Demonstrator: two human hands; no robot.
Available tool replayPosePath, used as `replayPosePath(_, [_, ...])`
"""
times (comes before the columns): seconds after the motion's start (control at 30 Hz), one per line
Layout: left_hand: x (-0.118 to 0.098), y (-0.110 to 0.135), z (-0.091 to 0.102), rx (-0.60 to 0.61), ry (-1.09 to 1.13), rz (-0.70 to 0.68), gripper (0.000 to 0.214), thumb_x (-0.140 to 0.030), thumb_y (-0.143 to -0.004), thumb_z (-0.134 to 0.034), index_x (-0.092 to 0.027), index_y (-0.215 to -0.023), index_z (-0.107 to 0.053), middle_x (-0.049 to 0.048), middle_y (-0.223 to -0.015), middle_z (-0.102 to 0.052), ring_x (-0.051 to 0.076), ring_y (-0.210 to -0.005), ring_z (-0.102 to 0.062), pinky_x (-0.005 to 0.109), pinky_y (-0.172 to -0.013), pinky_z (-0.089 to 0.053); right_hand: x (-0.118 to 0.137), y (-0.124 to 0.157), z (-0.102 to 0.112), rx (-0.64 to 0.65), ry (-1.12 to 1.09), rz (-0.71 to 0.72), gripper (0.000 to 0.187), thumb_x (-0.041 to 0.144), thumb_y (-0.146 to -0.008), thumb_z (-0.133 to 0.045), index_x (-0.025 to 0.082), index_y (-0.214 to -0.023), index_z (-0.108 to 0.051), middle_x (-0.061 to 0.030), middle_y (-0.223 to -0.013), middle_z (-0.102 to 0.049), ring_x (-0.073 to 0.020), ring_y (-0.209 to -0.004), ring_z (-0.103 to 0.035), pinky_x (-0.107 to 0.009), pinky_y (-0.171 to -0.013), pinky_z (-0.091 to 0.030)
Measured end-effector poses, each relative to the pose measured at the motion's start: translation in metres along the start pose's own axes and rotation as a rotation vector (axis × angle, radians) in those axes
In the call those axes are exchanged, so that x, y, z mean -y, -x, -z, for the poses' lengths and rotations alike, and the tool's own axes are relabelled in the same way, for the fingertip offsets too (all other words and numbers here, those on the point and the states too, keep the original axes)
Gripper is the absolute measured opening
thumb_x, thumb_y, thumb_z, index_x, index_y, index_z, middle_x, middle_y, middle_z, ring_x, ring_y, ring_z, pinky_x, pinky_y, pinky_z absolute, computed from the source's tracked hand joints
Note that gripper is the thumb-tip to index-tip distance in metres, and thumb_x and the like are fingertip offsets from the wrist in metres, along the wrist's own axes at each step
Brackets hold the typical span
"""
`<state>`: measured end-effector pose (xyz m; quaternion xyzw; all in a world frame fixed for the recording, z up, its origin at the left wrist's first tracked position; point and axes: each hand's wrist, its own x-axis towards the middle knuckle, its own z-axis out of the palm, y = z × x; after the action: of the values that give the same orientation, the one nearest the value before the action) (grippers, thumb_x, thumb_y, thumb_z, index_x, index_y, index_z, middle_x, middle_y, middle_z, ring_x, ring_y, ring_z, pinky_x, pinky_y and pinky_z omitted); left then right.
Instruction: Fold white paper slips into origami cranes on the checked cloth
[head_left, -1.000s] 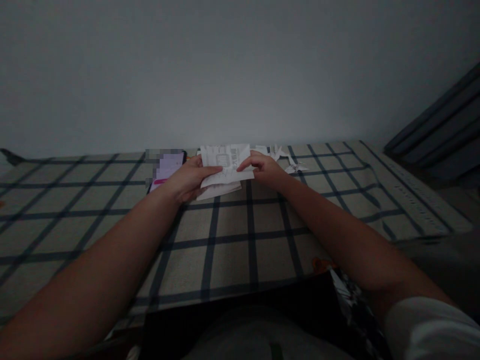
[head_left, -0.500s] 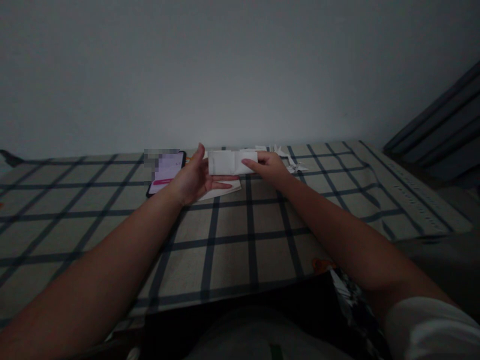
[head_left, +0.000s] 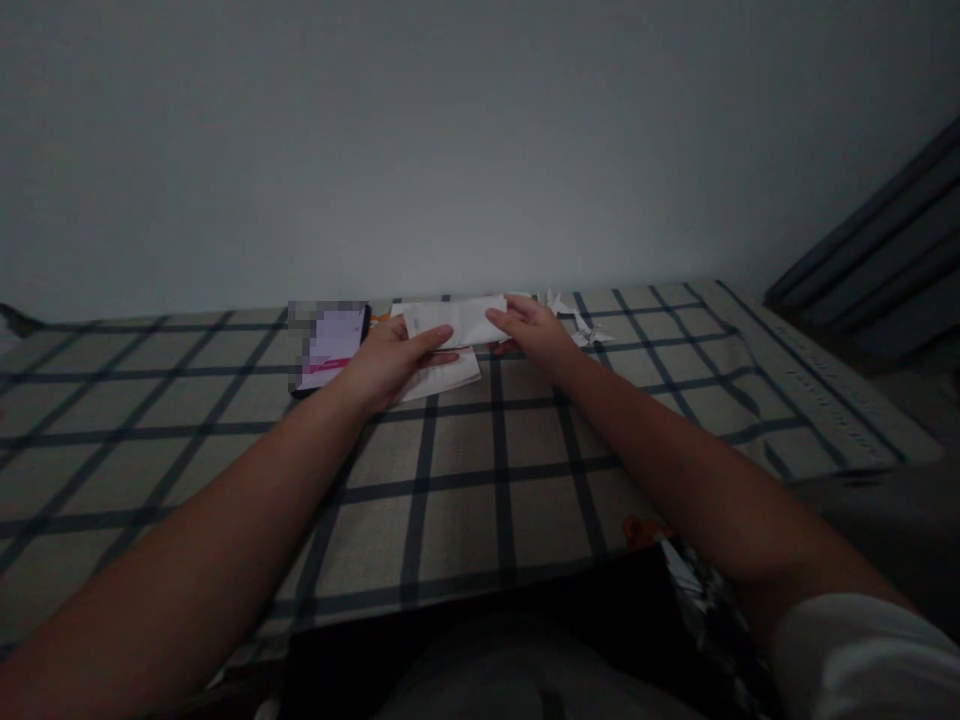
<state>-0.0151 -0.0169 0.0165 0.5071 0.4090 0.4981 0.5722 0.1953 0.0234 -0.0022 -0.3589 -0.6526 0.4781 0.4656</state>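
1. A plain wall (head_left: 480, 150) is seen behind, and a checked cloth (head_left: 465, 470) is spread beneath everything
2. Both bare forearms are stretched forward over the cloth, toward its far edge by the wall
3. A phone (head_left: 330, 345) with a lit screen is laid flat on the cloth, just left of the left hand (head_left: 386, 360)
4. A folded white paper (head_left: 457, 320) is held level between the two hands, slightly above the cloth near its far edge
5. Its left end is clamped by the left hand, thumb on top and fingers underneath; its right end is pinched shut by the fingers of the right hand (head_left: 534, 335)
6. A second sheet (head_left: 450, 375) is laid flat on the cloth below the paper, partly covered by the left hand
7. Small folded figures (head_left: 585, 330) are scattered just right of the right hand, too small to be made out
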Motion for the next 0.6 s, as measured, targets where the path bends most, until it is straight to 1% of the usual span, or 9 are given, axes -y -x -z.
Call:
replayPosePath(0.1, [-0.003, 0.001, 0.001, 0.031, 0.030, 0.035, 0.041, -0.029, -0.077, -0.083, -0.015, -0.114, -0.072, 0.0146, -0.128, -0.073, 0.030, -0.112, -0.072, 0.042, -0.092, -0.064, -0.002, 0.000, 0.001, -0.009, 0.017, 0.001, 0.039, 0.056, -0.084, -0.067, 0.018, -0.091, -0.060, -0.0023, -0.083, -0.061, -0.0137, -0.074, -0.057, -0.026, -0.064, -0.052])
replayPosePath(0.17, [-0.007, 0.001, 0.003, 0.052, 0.087, 0.071, 0.045, -0.048, -0.083, -0.074, -0.016, -0.114, -0.073, 0.0152, -0.122, -0.076, 0.033, -0.109, -0.073, 0.046, -0.086, -0.065, 0.000, 0.001, 0.002, -0.002, 0.023, 0.026, 0.037, 0.053, -0.083, -0.067, 0.017, -0.092, -0.062, -0.0019, -0.083, -0.062, -0.0133, -0.073, -0.056, -0.027, -0.065, -0.051])
replayPosePath(0.23, [-0.010, 0.000, 0.006, 0.053, 0.109, 0.111, 0.065, -0.072, -0.087, -0.055, -0.013, -0.106, -0.076, 0.0182, -0.108, -0.078, 0.036, -0.103, -0.075, 0.047, -0.080, -0.065, 0.003, 0.003, 0.003, 0.047, 0.056, 0.031, 0.037, 0.052, -0.083, -0.067, 0.017, -0.089, -0.063, -0.0023, -0.082, -0.063, -0.0140, -0.074, -0.057, -0.027, -0.066, -0.050])
replayPosePath(0.27, [-0.010, -0.001, 0.008, 0.060, 0.104, 0.135, 0.072, -0.077, -0.086, -0.051, -0.012, -0.103, -0.077, 0.0191, -0.103, -0.079, 0.036, -0.099, -0.076, 0.046, -0.078, -0.064, 0.005, 0.004, 0.003, 0.090, 0.081, 0.032, 0.036, 0.051, -0.083, -0.067, 0.016, -0.089, -0.064, -0.0030, -0.083, -0.064, -0.0146, -0.076, -0.058, -0.028, -0.067, -0.050])
replayPosePath(0.3, [-0.010, -0.002, 0.009, 0.061, 0.086, 0.157, 0.072, -0.078, -0.085, -0.052, -0.012, -0.099, -0.078, 0.0190, -0.098, -0.079, 0.034, -0.094, -0.076, 0.044, -0.075, -0.064, 0.007, 0.005, 0.003, 0.129, 0.110, 0.041, 0.034, 0.049, -0.083, -0.067, 0.016, -0.088, -0.064, -0.0032, -0.083, -0.065, -0.0147, -0.075, -0.058, -0.028, -0.067, -0.049])
replayPosePath(0.33, [-0.010, -0.002, 0.010, 0.061, 0.056, 0.174, 0.066, -0.074, -0.083, -0.059, -0.012, -0.096, -0.079, 0.0178, -0.095, -0.079, 0.032, -0.087, -0.076, 0.040, -0.071, -0.063, 0.009, 0.005, 0.003, 0.158, 0.144, 0.056, 0.032, 0.048, -0.083, -0.067, 0.016, -0.085, -0.064, -0.0031, -0.081, -0.064, -0.0146, -0.074, -0.057, -0.028, -0.066, -0.048])
replayPosePath(0.43, [-0.004, -0.003, 0.012, 0.087, -0.093, 0.187, 0.038, -0.048, -0.073, -0.084, -0.015, -0.091, -0.080, 0.0121, -0.091, -0.080, 0.021, -0.069, -0.071, 0.028, -0.058, -0.056, 0.010, 0.006, 0.002, 0.195, 0.246, 0.098, 0.031, 0.046, -0.084, -0.066, 0.016, -0.079, -0.063, -0.0019, -0.076, -0.061, -0.0139, -0.071, -0.054, -0.027, -0.064, -0.044])
replayPosePath(0.5, [0.000, -0.004, 0.012, 0.126, -0.193, 0.163, 0.033, -0.041, -0.071, -0.087, -0.017, -0.092, -0.081, 0.0102, -0.088, -0.080, 0.017, -0.062, -0.067, 0.025, -0.053, -0.051, 0.009, 0.005, 0.002, 0.183, 0.271, 0.100, 0.032, 0.046, -0.084, -0.066, 0.015, -0.078, -0.063, -0.0015, -0.074, -0.060, -0.0138, -0.070, -0.053, -0.027, -0.063, -0.042])
replayPosePath(0.6, [0.004, -0.004, 0.012, 0.161, -0.280, 0.122, 0.033, -0.045, -0.075, -0.084, -0.018, -0.094, -0.081, 0.0086, -0.084, -0.078, 0.015, -0.058, -0.063, 0.024, -0.051, -0.047, 0.008, 0.005, 0.002, 0.155, 0.246, 0.068, 0.034, 0.048, -0.084, -0.066, 0.014, -0.082, -0.065, -0.0019, -0.075, -0.060, -0.0137, -0.070, -0.053, -0.027, -0.063, -0.041])
